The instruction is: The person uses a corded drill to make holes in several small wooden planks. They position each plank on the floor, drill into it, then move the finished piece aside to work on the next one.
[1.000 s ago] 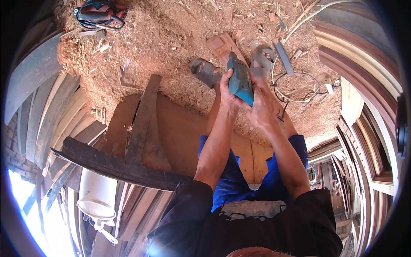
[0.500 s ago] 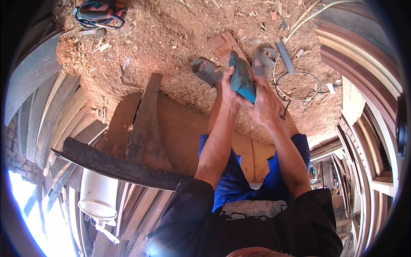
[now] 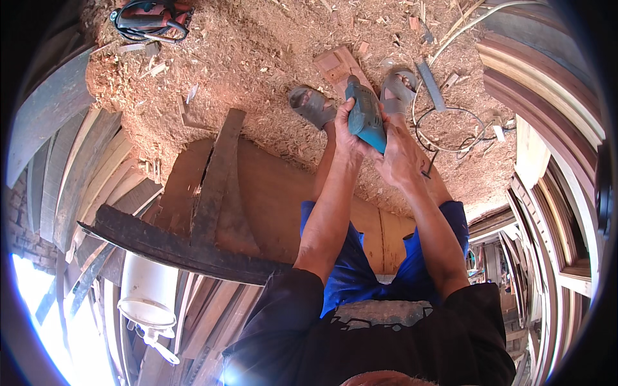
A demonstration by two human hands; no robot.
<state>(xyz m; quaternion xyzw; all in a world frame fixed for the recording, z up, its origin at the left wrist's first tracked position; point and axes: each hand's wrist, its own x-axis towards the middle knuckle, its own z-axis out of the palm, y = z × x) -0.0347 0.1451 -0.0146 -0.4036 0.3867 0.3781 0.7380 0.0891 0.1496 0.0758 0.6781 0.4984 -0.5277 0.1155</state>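
A teal power drill [image 3: 367, 120] is held in both hands between my legs, its dark nose pointing away from me. My left hand [image 3: 348, 136] wraps the drill's left side, thumb up along the body. Around its right side and rear closes my right hand [image 3: 400, 156], whose fingers are partly hidden by the tool. Just beyond the nose lies a reddish-brown wooden piece [image 3: 332, 62] with a raised block on it, between my sandalled feet. Whether a bit touches the wood cannot be seen.
Wood shavings [image 3: 244, 71] cover the ground. A black cord [image 3: 454, 109] loops at right, near a dark flat bar [image 3: 430, 85]. A red corded power tool [image 3: 151, 20] lies far left. Planks [image 3: 547, 83] are stacked at right; a dark curved board [image 3: 174, 249] stretches along my left.
Almost nothing differs; the whole view has shifted very slightly. Both hands keep the same hold on the drill.
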